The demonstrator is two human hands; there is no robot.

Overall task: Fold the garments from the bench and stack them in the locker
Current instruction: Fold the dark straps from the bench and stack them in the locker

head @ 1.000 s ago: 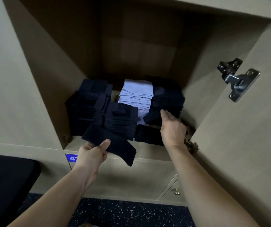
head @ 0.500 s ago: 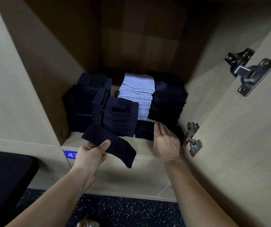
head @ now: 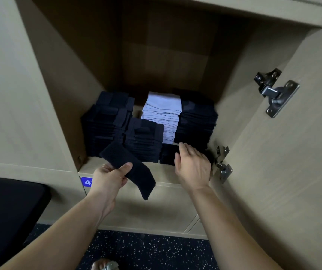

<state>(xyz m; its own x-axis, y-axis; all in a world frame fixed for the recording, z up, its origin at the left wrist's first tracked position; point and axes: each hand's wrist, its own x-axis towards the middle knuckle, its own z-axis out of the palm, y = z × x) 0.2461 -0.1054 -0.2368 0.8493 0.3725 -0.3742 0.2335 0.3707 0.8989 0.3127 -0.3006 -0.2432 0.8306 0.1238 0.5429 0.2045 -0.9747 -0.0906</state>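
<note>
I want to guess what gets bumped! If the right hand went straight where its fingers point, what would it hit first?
Probably the low dark pile at the front of the locker, just by the right hand's fingers; the tall dark stack stands behind. Depth is unclear.

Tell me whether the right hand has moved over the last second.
Yes. The right hand dropped from the tall dark stack beside the white stack onto the low front pile.

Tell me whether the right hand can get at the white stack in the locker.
Probably yes: the right hand is open and empty, with only a low dark pile before the white stack.
</note>
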